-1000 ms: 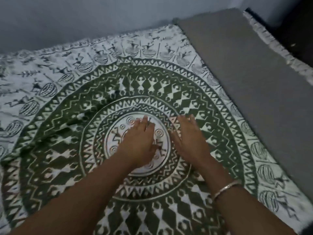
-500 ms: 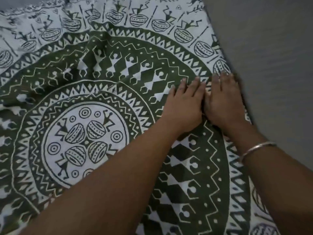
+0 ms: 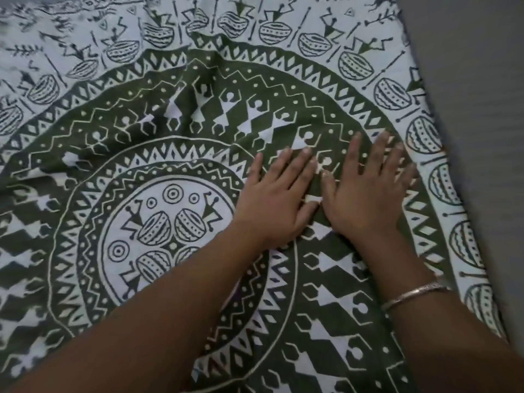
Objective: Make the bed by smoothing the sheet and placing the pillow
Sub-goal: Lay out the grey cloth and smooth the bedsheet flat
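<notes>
A green and white sheet (image 3: 175, 131) with a round mandala print covers most of the view. Soft folds run through it above and left of the central white circle. My left hand (image 3: 272, 199) lies flat on the sheet just right of that circle, fingers spread. My right hand (image 3: 368, 191) lies flat beside it, thumb touching the left hand's thumb, fingers apart and pointing toward the sheet's right border. A metal bangle (image 3: 414, 295) sits on my right wrist. No pillow is in view.
Bare grey mattress (image 3: 482, 137) runs along the right side, beyond the sheet's right edge. The sheet's far edge shows at the top left.
Both hands slid from the sheet's centre out to its right border, then came partway back toward the centre. The fingers are now spread wider.
</notes>
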{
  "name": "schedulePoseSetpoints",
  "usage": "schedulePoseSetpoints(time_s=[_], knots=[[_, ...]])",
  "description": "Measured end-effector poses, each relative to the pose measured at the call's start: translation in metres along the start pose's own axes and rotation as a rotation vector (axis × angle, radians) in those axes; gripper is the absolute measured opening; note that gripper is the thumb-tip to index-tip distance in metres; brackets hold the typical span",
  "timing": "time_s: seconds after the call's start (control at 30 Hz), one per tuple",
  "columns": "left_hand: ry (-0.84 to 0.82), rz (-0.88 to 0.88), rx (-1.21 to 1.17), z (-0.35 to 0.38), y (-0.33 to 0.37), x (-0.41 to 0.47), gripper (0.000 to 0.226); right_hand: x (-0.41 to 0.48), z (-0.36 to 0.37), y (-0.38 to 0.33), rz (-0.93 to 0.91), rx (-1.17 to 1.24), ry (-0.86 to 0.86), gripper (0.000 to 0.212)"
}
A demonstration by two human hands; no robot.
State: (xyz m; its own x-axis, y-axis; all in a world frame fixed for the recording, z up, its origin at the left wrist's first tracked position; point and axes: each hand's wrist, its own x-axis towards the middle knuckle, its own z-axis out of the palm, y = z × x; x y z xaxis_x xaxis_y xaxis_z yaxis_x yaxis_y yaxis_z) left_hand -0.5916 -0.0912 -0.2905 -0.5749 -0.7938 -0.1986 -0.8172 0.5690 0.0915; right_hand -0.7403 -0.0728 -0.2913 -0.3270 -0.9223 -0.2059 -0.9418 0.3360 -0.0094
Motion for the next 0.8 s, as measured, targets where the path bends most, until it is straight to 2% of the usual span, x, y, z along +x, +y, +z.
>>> schedulePoseSetpoints(time_s=[0.07, 0.2, 0.3, 0.37, 0.43, 0.5, 0.6, 0.67, 0.7, 0.8], knots=[[-0.003, -0.035, 0.020, 0.003, -0.034, -0.013, 0.068, -0.011, 0.003, -0.029, -0.014, 0.023, 0.006, 0.075], [0.033, -0.180, -0.001, -0.003, -0.086, -0.035, 0.069, -0.031, 0.008, -0.089, -0.306, 0.018, 0.001, 0.067], [0.053, -0.148, -0.050, -0.009, -0.091, -0.045, 0.073, -0.026, 0.006, -0.107, -0.481, 0.043, -0.008, 0.066], [0.065, -0.053, -0.048, -0.006, -0.100, -0.057, 0.069, -0.019, 0.001, -0.106, -0.399, 0.109, 0.032, 0.062], [0.050, -0.051, -0.020, -0.001, -0.121, -0.073, 0.069, -0.017, 0.001, -0.106, -0.212, 0.120, 0.053, 0.065], [0.028, -0.170, -0.031, 0.003, -0.145, -0.082, 0.074, -0.020, 0.003, -0.119, -0.119, 0.070, 0.023, 0.072], [0.012, -0.326, -0.042, -0.003, -0.168, -0.078, 0.079, -0.023, 0.006, -0.148, -0.076, 0.070, 0.014, 0.076], [0.002, -0.357, -0.061, -0.012, -0.167, -0.068, 0.070, -0.019, 0.004, -0.165, -0.102, 0.061, 0.017, 0.074], [0.015, -0.318, -0.057, -0.017, -0.162, -0.063, 0.065, -0.017, 0.003, -0.171, -0.161, 0.047, 0.013, 0.073], [0.034, -0.080, -0.033, -0.022, -0.160, -0.057, 0.059, -0.004, -0.004, -0.180, -0.444, -0.001, -0.021, 0.072]])
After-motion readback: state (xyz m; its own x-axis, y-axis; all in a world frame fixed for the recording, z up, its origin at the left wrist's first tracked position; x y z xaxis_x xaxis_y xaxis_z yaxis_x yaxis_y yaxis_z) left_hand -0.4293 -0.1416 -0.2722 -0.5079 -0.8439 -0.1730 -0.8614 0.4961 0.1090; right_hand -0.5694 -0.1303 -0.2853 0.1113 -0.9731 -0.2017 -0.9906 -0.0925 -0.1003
